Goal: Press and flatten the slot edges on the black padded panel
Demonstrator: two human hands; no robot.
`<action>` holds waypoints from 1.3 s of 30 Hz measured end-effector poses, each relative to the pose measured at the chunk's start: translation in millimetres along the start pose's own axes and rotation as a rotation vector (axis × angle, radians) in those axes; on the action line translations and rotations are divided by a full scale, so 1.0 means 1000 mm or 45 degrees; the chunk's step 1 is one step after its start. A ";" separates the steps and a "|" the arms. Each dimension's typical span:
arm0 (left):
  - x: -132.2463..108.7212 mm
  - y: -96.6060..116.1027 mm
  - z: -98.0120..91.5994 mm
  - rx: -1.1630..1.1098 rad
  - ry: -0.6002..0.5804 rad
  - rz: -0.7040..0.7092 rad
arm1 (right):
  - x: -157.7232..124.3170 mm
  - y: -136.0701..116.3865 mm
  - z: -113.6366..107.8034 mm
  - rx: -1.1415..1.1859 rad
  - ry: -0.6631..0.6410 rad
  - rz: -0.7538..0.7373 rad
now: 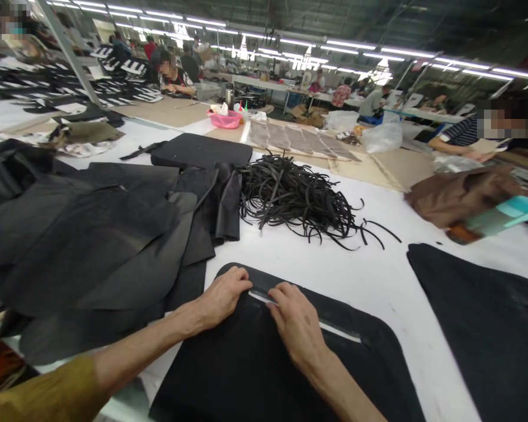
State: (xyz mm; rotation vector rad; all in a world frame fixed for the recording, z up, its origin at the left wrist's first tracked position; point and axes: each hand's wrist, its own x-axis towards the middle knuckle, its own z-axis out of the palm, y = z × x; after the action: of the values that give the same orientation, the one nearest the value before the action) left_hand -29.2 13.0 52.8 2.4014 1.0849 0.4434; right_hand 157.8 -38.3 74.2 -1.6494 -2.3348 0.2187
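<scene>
Head view: the panel (246, 369) lies at six o'clock. The left hand (223, 294), fingers bunched, rests at its eleven o'clock edge; the right hand (298, 325), half-curled, touches the white strip (341, 333); cannot tell if either grips. From the panel, cords (294, 196) heap at twelve, sheets (92, 246) at ten.

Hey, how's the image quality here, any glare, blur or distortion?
Head view: long white ceiling tube lights glare flat white; same head view, the black round-cornered flat panel is so dark that little surface detail shows; head view again, picture edges look stretched and distant workers are soft, while the tangled thin black strips read fairly clearly.
</scene>
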 end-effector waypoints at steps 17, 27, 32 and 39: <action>0.007 -0.008 0.010 0.017 -0.016 0.070 | 0.021 0.005 0.032 -0.402 -0.025 -0.338; 0.010 -0.014 0.029 0.140 0.141 0.191 | 0.021 0.015 0.043 -0.097 0.077 -0.144; 0.006 -0.034 0.043 0.256 0.478 0.374 | 0.016 0.014 0.051 -0.194 0.206 -0.070; 0.012 -0.024 0.031 0.262 0.503 0.445 | 0.008 0.017 0.058 -0.361 0.252 -0.091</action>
State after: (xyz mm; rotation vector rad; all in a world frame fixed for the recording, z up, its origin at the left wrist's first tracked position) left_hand -22.2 27.5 14.8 2.7732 0.8947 1.0028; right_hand 152.5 -23.1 15.2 -1.6184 -2.3497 -0.2910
